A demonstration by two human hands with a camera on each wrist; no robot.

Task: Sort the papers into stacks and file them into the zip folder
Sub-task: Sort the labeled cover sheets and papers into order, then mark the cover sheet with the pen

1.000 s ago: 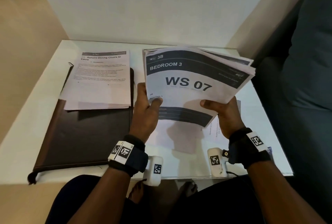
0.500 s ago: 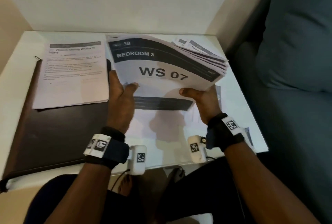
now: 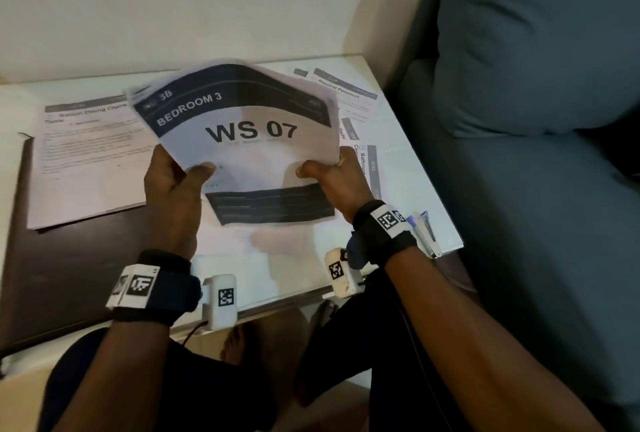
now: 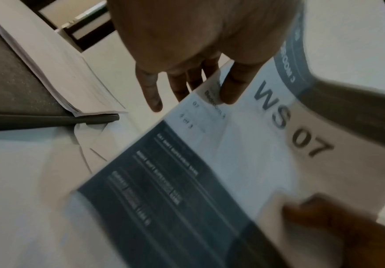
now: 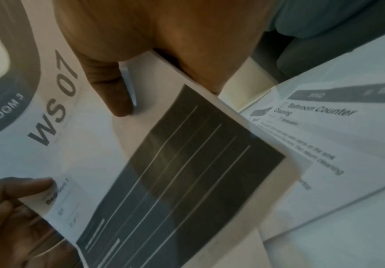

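Held sheet (image 3: pixel 249 140), frame centre: "3B", "BEDROOM 3", "WS 07". Right-side paper (image 5: pixel 324 127): "Bathroom Counter". Upper-right sheet (image 3: pixel 341 92): "Placemat Placement".

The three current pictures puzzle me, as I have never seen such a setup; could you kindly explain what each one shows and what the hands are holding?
No machine here: a person wears one camera on the head and one on each wrist. The head view looks down at a white table. The left hand and the right hand together hold a bundle of papers; its top sheet reads "BEDROOM 3, WS 07". Each thumb presses on top, with the fingers underneath. The left wrist picture looks along that hand at the same sheet, and the right wrist picture does likewise from the other side.

On the table lies a dark zip folder with a stack of sheets on it. More loose sheets lie beyond the right hand, one headed "Bathroom Counter Cleaning". A blue sofa stands alongside.
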